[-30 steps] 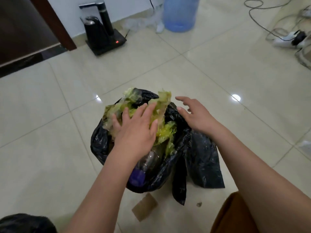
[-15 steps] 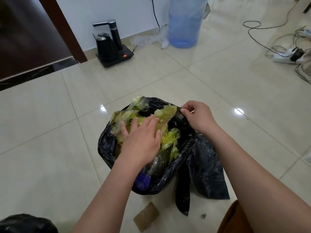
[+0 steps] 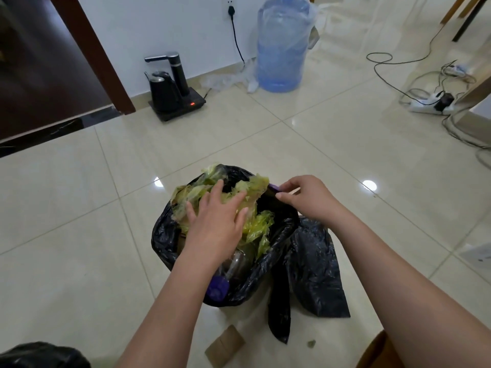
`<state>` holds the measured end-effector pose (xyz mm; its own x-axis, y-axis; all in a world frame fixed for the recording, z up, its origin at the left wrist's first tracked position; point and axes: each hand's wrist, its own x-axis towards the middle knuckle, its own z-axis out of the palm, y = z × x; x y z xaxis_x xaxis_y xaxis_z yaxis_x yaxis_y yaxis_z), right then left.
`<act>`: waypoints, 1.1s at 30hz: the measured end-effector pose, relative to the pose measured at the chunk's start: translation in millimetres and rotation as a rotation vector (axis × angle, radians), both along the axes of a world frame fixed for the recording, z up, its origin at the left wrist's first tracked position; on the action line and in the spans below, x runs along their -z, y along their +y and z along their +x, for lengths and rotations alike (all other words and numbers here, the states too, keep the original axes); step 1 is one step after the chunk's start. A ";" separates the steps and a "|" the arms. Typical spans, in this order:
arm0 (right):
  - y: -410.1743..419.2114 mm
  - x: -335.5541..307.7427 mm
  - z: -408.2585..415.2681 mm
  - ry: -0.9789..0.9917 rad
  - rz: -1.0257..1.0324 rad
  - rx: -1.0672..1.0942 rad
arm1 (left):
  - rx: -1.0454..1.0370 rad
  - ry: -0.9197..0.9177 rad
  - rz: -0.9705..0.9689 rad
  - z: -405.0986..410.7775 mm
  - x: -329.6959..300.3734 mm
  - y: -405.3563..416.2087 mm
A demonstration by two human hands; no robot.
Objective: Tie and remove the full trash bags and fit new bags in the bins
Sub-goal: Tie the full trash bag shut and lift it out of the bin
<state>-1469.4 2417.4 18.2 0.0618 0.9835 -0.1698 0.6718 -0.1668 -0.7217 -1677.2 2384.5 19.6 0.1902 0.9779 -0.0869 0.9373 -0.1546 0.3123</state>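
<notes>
A full black trash bag (image 3: pixel 268 266) stands open on the tiled floor, and its bin is hidden under it. Crumpled yellow-green plastic (image 3: pixel 255 229) is heaped on top, and a bottle with a purple cap (image 3: pixel 218 289) lies at the near side. My left hand (image 3: pixel 215 221) presses flat on the yellow-green plastic with fingers spread. My right hand (image 3: pixel 305 199) pinches the bag's far right rim, beside a small purple bit. A loose flap of the black bag (image 3: pixel 316 274) hangs down on the right.
A scrap of cardboard (image 3: pixel 224 345) lies on the floor in front of the bag. Another black bag (image 3: pixel 39 354) shows at the bottom left corner. Farther off stand a kettle station (image 3: pixel 172 88), a blue water jug (image 3: pixel 281 46) and a power strip with cables (image 3: pixel 430 103).
My right hand moved from hovering open beside the bag to pinching its far right rim. My left hand stayed pressed on the plastic. The camera tilted up, showing more of the room.
</notes>
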 end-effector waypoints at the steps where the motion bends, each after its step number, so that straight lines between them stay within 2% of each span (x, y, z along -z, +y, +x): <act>1: -1.9 -0.2 2.2 -0.031 -0.049 -0.021 | -0.005 -0.004 0.018 -0.5 -1.1 -0.2; 6: -9.8 0.2 6.7 -0.165 -0.108 -0.116 | 0.031 -0.006 0.060 -1.0 -4.9 -3.3; 14: -11.2 -6.0 12.4 -0.111 -0.057 -0.073 | 0.019 -0.213 0.225 4.2 -25.8 -6.2; 19: -13.3 -13.8 12.4 -0.012 -0.007 -0.025 | 0.030 -0.185 0.004 4.4 -21.1 -6.6; 24: -15.3 -21.0 3.9 0.146 0.073 0.046 | 0.031 -0.205 -0.056 4.1 -23.9 -10.1; 26: -14.7 -22.1 0.1 0.218 0.108 0.079 | -0.005 -0.227 -0.016 -2.6 -25.4 -9.0; 31: -11.0 -20.5 -8.1 0.237 0.205 0.106 | -0.147 -0.376 0.192 -25.7 -29.7 -2.9; 33: -10.2 -18.7 -11.4 0.233 0.220 0.106 | -0.262 -0.342 0.229 -38.3 -29.3 -0.2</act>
